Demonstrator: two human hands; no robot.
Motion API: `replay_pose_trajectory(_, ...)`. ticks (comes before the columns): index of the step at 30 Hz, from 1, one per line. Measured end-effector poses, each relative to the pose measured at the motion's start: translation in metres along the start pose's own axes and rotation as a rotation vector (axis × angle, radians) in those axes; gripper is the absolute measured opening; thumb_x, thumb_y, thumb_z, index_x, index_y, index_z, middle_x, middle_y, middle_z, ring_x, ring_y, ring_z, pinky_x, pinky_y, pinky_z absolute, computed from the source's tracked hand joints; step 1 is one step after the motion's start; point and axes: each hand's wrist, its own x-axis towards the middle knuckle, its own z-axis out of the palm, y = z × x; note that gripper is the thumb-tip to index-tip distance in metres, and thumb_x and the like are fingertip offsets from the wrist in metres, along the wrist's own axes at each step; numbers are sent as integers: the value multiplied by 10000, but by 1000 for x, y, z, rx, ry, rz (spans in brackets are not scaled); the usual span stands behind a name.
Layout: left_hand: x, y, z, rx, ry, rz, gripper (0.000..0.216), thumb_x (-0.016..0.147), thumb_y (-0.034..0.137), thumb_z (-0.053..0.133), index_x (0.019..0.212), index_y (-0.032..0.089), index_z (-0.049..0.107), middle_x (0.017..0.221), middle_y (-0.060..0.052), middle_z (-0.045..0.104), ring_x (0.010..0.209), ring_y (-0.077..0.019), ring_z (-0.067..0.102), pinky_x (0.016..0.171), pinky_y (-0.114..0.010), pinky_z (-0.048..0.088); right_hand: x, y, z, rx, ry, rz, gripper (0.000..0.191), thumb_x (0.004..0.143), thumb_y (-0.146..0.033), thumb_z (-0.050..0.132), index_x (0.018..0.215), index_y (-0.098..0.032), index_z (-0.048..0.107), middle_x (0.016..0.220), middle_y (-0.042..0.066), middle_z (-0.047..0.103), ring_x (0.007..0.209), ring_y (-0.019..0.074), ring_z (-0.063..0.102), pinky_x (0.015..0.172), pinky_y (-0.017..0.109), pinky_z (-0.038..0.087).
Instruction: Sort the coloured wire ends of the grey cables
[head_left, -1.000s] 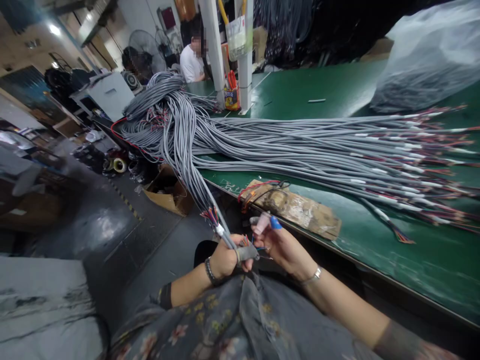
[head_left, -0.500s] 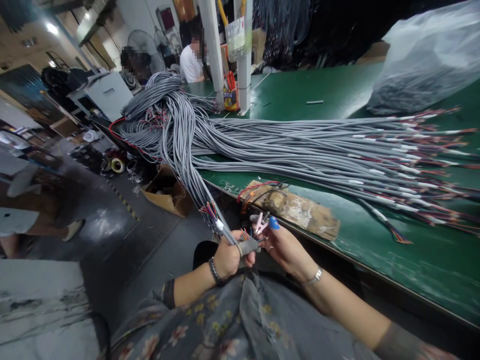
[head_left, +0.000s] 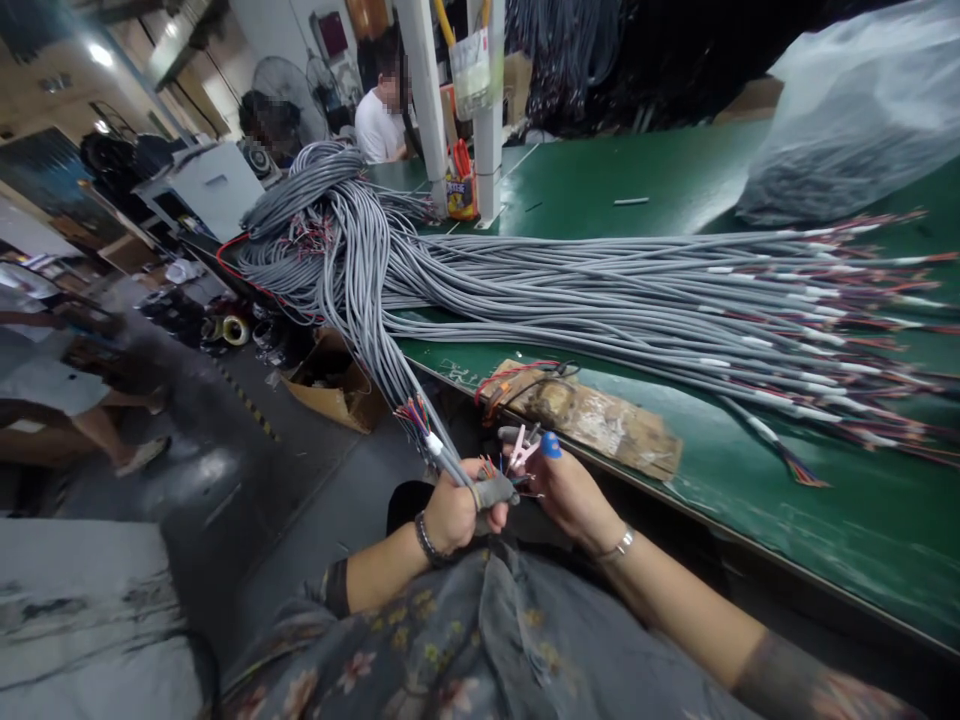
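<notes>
1. Gray cables [head_left: 386, 358], run down to lower centre of frame, are gripped in the curled left hand [head_left: 453, 510], presumably so wire ends [head_left: 488, 467] are steadied.
2. Right hand [head_left: 570, 493], curled, is held beside them; whether anything is pinched cannot be told.

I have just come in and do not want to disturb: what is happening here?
A person's left hand grips grey cables that run down from the bench. The right hand has a small pink item and is beside coloured wires; whether it touches the wires is unclear. More cables lie along the bench, beyond a worn board.
</notes>
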Motion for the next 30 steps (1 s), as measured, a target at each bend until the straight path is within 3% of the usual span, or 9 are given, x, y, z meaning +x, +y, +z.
replay_pose_trajectory(6, 4, -4, 0, 24, 2, -22, 351, 566, 439, 736, 552, 129, 571, 382, 12, 520, 299, -67, 403, 329, -190, 296, 3, -2, 3, 212, 20, 107, 481, 592, -653, 701, 721, -191, 674, 674, 18, 637, 566, 147, 514, 620, 299, 448)
replay_pose_trajectory(11, 4, -6, -2, 66, 20, -37, 349, 567, 447, 722, 559, 135, 566, 386, 13, 522, 301, -66, 398, 332, -192, 298, 2, -2, 4, 218, 17, 115, 466, 625, -641, 686, 764, -196, 675, 684, 22, 644, 567, 150, 533, 560, 283, 450)
replay_pose_trajectory(15, -2, -4, -4, 119, 38, -35, 387, 564, 488, 713, 520, 145, 540, 383, 11, 514, 303, -61, 384, 333, -195, 297, -1, -5, -1, 232, -87, 191, 520, 582, -702, 666, 716, -199, 666, 683, 25, 639, 570, 137, 540, 535, 264, 455)
replay_pose_trajectory(20, -11, 0, -7, 250, -3, -43, 390, 569, 491, 721, 504, 150, 541, 392, 9, 517, 341, -72, 430, 378, -201, 360, -11, -7, -11, 37, -273, 258, 453, 593, -597, 740, 692, -163, 657, 619, 18, 611, 548, 124, 527, 544, 262, 436)
replay_pose_trajectory(24, -11, -2, -10, 347, -73, -41, 362, 587, 457, 726, 517, 148, 550, 421, 4, 540, 375, -87, 476, 417, -210, 404, -17, -7, -8, -219, -259, 162, 312, 616, -434, 790, 665, -159, 652, 600, -7, 609, 553, 117, 507, 577, 261, 424)
replay_pose_trajectory(27, -9, -4, -11, 404, -136, -74, 330, 588, 422, 733, 540, 144, 562, 434, -1, 555, 389, -94, 494, 430, -214, 415, -21, -11, -4, -367, -282, 46, 273, 659, -433, 752, 662, -177, 655, 639, 4, 635, 619, 153, 543, 641, 294, 445)
replay_pose_trajectory(30, -8, -4, -11, 395, -123, -89, 334, 584, 428, 734, 554, 148, 555, 430, 2, 551, 385, -98, 494, 427, -217, 417, -24, -13, -5, -420, -247, -47, 261, 690, -452, 717, 685, -195, 674, 691, 18, 660, 657, 168, 555, 675, 309, 454)
